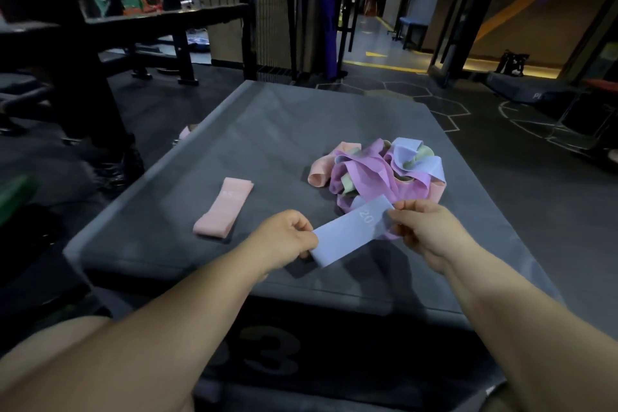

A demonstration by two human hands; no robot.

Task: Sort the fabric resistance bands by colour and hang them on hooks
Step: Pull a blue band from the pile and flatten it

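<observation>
you hold a light blue band point(347, 237) flat between your hands. your left hand point(287, 239) pinches one end and your right hand point(426, 227) pinches the other. white print by your right fingers point(409, 205) reads "20"; anything after it is hidden. just beyond those fingers lies a tangled pile of bands point(374, 174). left of your left fingers lies a pink band point(224, 207), its print too blurred to read. the padded box point(267, 130) shows a "3" on its front.

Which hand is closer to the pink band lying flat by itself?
Left. The left hand is just to the right of the pink band, not touching it. The right hand is farther away, pinching the other end of the blue band that both hands hold.
</observation>
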